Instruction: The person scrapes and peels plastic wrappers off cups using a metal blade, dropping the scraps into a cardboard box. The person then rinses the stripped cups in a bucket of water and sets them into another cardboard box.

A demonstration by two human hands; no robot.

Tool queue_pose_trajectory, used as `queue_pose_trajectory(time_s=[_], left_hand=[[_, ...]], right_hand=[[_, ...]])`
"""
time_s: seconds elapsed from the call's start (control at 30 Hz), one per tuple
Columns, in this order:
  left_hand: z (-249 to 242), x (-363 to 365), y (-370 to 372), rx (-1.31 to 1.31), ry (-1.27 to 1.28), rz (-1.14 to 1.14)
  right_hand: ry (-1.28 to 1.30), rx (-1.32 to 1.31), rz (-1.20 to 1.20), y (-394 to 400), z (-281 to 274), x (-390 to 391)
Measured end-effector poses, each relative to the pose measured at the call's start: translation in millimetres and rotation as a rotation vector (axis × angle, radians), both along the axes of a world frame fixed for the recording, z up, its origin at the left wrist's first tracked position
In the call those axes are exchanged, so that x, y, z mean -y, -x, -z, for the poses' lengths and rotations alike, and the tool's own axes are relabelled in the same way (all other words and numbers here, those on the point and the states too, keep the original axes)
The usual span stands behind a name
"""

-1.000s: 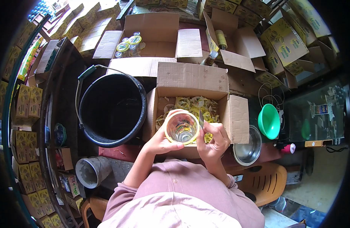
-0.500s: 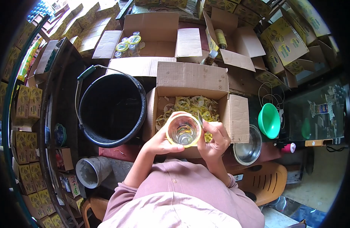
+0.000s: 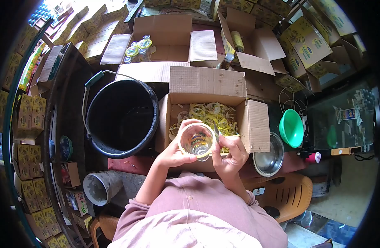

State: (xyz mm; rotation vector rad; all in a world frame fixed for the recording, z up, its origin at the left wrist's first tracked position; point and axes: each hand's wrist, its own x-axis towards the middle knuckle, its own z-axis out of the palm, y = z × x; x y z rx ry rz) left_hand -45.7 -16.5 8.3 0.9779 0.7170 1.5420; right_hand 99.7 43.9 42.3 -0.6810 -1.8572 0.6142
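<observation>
In my left hand point(image 3: 173, 155) is a clear plastic cup point(image 3: 201, 146) with a yellow rim, its mouth tilted toward me. My thumb lies along the near side and the fingers wrap the far side. My right hand point(image 3: 229, 157) pinches a small knife point(image 3: 216, 129), whose blade points up right at the cup's rim. Both hands are over the near edge of a cardboard box point(image 3: 208, 82). Yellow and clear plastic film scraps point(image 3: 216, 113) fill its bottom.
A large black bucket point(image 3: 91, 120) stands left of the box. On the right are a metal bowl point(image 3: 258, 165) and a green bowl point(image 3: 291, 129). Behind, an open carton point(image 3: 161, 27) holds several lidded cups point(image 3: 139, 51). An orange chair point(image 3: 299, 192) sits near my right side.
The cup has shifted slightly left and its mouth has turned a little. My right hand has moved slightly left and down with the knife, staying by the rim.
</observation>
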Motion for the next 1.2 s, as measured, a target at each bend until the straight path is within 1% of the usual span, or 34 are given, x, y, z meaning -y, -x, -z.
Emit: queue_pose_trajectory(time_s=[0.07, 0.17, 0.3, 0.33, 0.43, 0.5, 0.53, 0.57, 0.63, 0.7, 0.73, 0.77, 0.83, 0.87, 0.97, 1.0, 1.07, 1.1, 1.17, 1.2], left_hand=[[2.2, 4.2, -2.9, -0.020, -0.002, 0.025], [2.8, 7.9, -4.8, -0.025, -0.018, 0.000], [1.8, 12.0, -4.2, 0.069, -0.022, -0.020], [2.7, 11.6, -4.3, 0.040, -0.033, -0.046], [2.7, 11.0, -4.9, 0.089, -0.020, -0.055], [8.9, 10.2, -8.5, 0.127, -0.033, -0.119], [10.6, 10.9, -8.0, 0.110, -0.012, -0.159], [12.4, 11.7, -6.6, 0.094, 0.008, -0.198], [16.1, 11.7, -4.1, 0.088, 0.011, -0.236], [21.6, 11.3, -1.2, 0.116, 0.014, -0.249], [20.2, 10.1, -2.9, 0.116, 0.100, -0.299], [19.6, 9.0, -3.0, 0.121, 0.106, -0.289], [18.8, 8.1, -0.4, 0.130, 0.120, -0.270], [22.4, 6.9, 1.1, 0.188, 0.087, -0.241], [31.1, 1.8, 2.9, 0.168, 0.026, -0.220], [25.5, 1.9, 1.7, 0.249, 0.047, -0.200], [24.9, 1.1, 1.9, 0.266, 0.056, -0.203], [24.8, 1.2, 3.8, 0.274, 0.059, -0.208], [24.4, 1.7, 8.0, 0.400, 0.061, -0.189], [22.3, 1.6, 9.4, 0.445, 0.070, -0.198]], right_hand=[[0.009, 0.007, 0.007, -0.7, -0.9, 1.3], [0.032, -0.003, -0.005, -0.5, -1.7, 3.6], [0.013, 0.002, 0.035, -1.9, -6.7, 5.7], [0.008, 0.006, 0.049, -3.6, -5.4, 4.7], [0.022, 0.063, 0.121, -15.6, 1.6, -7.9], [0.072, 0.105, 0.188, -33.6, 15.6, -27.8], [0.181, 0.056, 0.243, -43.5, 28.2, -40.1], [0.288, 0.006, 0.297, -57.4, 43.9, -51.8], [0.402, 0.054, 0.358, -96.2, 75.9, -71.1], [0.525, 0.007, 0.400, -131.6, 119.2, -80.6], [0.543, 0.044, 0.434, -145.5, 138.6, -81.3], [0.561, 0.081, 0.465, -154.6, 153.2, -79.7], [0.632, 0.028, 0.475, -160.8, 168.7, -72.9], [0.653, -0.035, 0.486, -163.8, 177.6, -72.9], [0.663, -0.063, 0.485, -164.1, 177.7, -71.3], [0.654, -0.039, 0.499, -163.7, 176.0, -70.4], [0.637, 0.012, 0.520, -164.1, 170.4, -68.1], [0.617, 0.081, 0.578, -165.0, 169.5, -66.8], [0.584, 0.207, 0.555, -172.9, 175.3, -66.8], [0.529, 0.270, 0.600, -170.8, 171.8, -65.6]])
